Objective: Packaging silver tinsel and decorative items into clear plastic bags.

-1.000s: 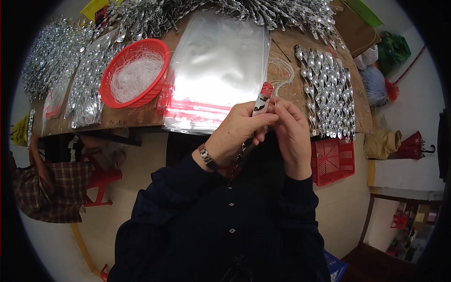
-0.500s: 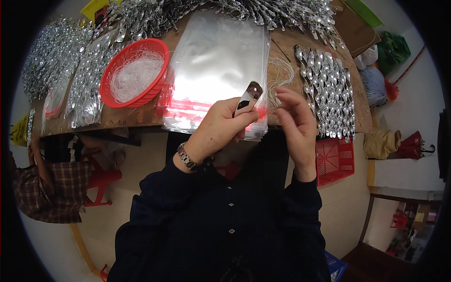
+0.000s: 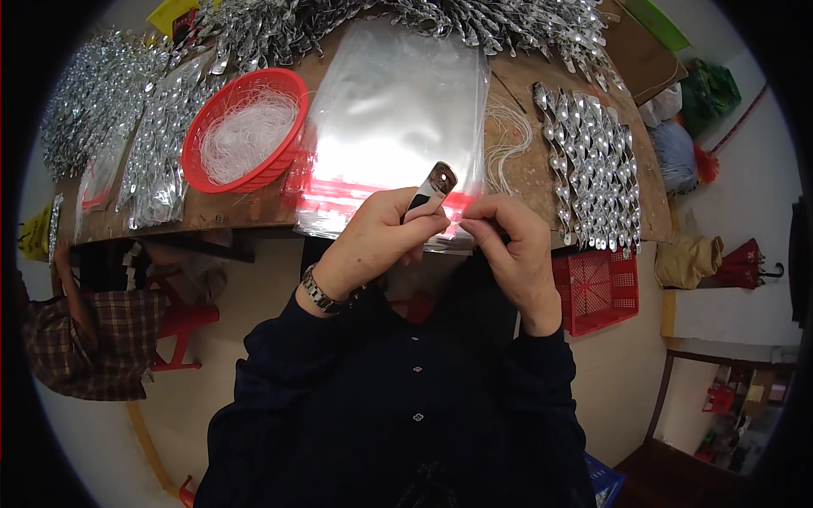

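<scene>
My left hand [image 3: 370, 240] is closed round a shiny silver twisted metal piece [image 3: 441, 179], whose rounded end sticks up past the thumb. Close to its fingertips, my right hand [image 3: 518, 258] pinches thumb against forefinger; whatever sits between them is too fine to make out. Both hands hover over the near edge of a stack of clear plastic bags [image 3: 398, 102] with red strips. Just beyond the right hand, loose pale strings [image 3: 511, 127] lie on the brown table [image 3: 529, 173]. Rows of silver twisted pieces [image 3: 597, 169] are laid out to the right.
A red basket [image 3: 292, 140] of tangled clear string stands left of the bags. Silver twisted pieces [image 3: 406, 30] heap along the far side and the left. Below the table's right side is a red crate [image 3: 597, 292]. Another person in a plaid shirt [image 3: 93, 343] is at far left.
My right hand has moved left and its spread fingers have come together in a pinch beside the left fingertips. The left hand has shifted slightly left and down with the metal piece.
</scene>
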The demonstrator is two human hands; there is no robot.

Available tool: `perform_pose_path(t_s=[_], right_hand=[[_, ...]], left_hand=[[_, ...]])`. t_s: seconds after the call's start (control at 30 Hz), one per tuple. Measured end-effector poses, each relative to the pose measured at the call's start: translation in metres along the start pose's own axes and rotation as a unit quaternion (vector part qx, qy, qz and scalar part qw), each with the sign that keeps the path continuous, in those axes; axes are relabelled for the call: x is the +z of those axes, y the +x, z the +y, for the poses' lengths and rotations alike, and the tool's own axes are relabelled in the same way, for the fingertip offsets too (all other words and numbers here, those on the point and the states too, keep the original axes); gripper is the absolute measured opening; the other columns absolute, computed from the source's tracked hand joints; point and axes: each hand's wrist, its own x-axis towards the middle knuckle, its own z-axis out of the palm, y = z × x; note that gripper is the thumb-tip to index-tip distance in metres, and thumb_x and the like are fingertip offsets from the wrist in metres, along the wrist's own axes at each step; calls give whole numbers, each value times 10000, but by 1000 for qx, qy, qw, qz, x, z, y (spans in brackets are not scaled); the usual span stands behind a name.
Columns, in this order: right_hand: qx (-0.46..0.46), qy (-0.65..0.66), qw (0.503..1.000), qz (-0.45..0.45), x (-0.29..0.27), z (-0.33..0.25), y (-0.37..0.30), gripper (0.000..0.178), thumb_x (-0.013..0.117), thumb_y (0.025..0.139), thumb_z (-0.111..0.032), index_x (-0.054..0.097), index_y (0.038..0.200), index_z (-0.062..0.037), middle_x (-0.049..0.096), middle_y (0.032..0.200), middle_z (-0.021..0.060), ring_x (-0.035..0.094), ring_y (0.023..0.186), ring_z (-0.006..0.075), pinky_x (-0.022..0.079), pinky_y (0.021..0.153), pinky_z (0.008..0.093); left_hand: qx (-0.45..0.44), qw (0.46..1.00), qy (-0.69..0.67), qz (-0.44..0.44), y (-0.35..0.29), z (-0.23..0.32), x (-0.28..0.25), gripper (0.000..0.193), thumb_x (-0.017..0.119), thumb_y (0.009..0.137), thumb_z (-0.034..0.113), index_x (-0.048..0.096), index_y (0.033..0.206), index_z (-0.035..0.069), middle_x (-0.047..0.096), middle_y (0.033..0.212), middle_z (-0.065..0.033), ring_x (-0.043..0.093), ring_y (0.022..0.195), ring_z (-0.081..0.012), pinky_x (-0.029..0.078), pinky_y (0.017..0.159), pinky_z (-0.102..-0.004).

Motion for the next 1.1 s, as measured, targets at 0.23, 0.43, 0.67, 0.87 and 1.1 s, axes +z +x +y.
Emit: perform_pose_path(t_s=[0.23, 0.43, 0.67, 0.87, 1.1], right_hand=[[47, 16, 997, 55, 0, -3, -4, 31, 636, 894, -15, 637, 904, 14, 617, 800, 27, 548, 695, 82, 440, 631, 225], [69, 105, 985, 121, 4, -7, -8, 31, 605, 934, -29, 607, 940, 1, 618, 820, 3, 518, 694, 43, 422, 634, 185], [47, 96, 984, 142, 8, -16, -10, 10, 599, 926, -1, 593, 928, -8, 624, 825, 6, 521, 703, 33, 420, 632, 184], [6, 33, 987, 158, 7, -21, -9, 27, 617, 907, 6, 592, 909, -1, 624, 817, 13, 551, 713, 53, 445, 644, 193], [-25, -8, 980, 199, 12, -19, -6, 92, 665, 827, 37, 589, 844, -12, 590, 736, 66, 567, 596, 137, 453, 557, 256]], left_hand=[[9, 995, -94, 19, 6, -9, 1, 211, 555, 977, 221, 609, 988, 18, 554, 672, 8, 523, 580, -60, 398, 513, -195], [9, 974, -227, 6, 12, -19, 6, 489, 354, 1044, 389, 591, 1128, -30, 523, 732, -6, 493, 657, -91, 409, 597, -233], [33, 970, -239, -19, 9, -20, 10, 508, 365, 1041, 378, 605, 1199, -41, 525, 759, 26, 477, 704, -81, 402, 674, -234], [60, 980, -189, -17, 7, -21, 15, 340, 457, 1028, 264, 632, 1142, -4, 523, 759, 33, 483, 711, -67, 410, 679, -224], [60, 980, -186, -28, 7, -18, 18, 246, 511, 1006, 201, 610, 1117, 5, 568, 803, 5, 539, 729, -90, 447, 690, -229]])
